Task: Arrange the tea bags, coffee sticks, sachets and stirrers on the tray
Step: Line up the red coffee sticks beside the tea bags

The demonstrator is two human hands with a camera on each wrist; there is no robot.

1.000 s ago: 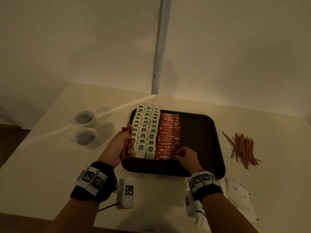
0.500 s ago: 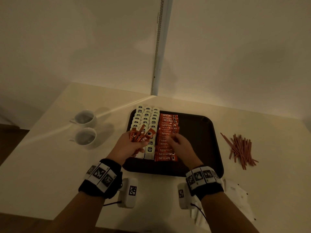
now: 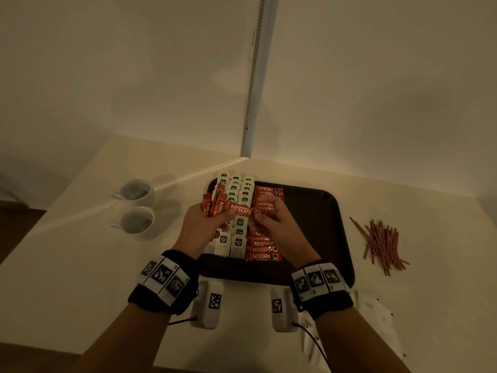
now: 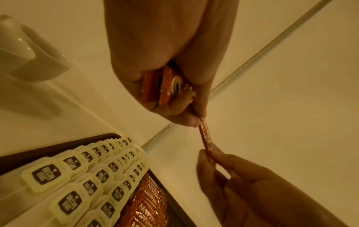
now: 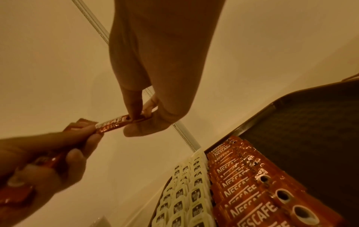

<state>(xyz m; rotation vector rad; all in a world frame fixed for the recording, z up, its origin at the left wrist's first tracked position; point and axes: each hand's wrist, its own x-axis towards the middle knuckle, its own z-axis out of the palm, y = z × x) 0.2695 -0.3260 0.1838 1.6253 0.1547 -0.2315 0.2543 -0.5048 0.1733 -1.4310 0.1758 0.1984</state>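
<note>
Head view: right hand, now risen off the tray, is pinching one coffee stick that left hand is also clutching alongside spare sticks; left wrist view is revealing their bunched ends.

A hotel-room or office refreshment corner, most likely — a pale desk set into a bare wall corner carries a dark serving tray lined with rows of tea bags and Nescafé coffee sticks, two white cups beside it, and loose stirrers.
</note>
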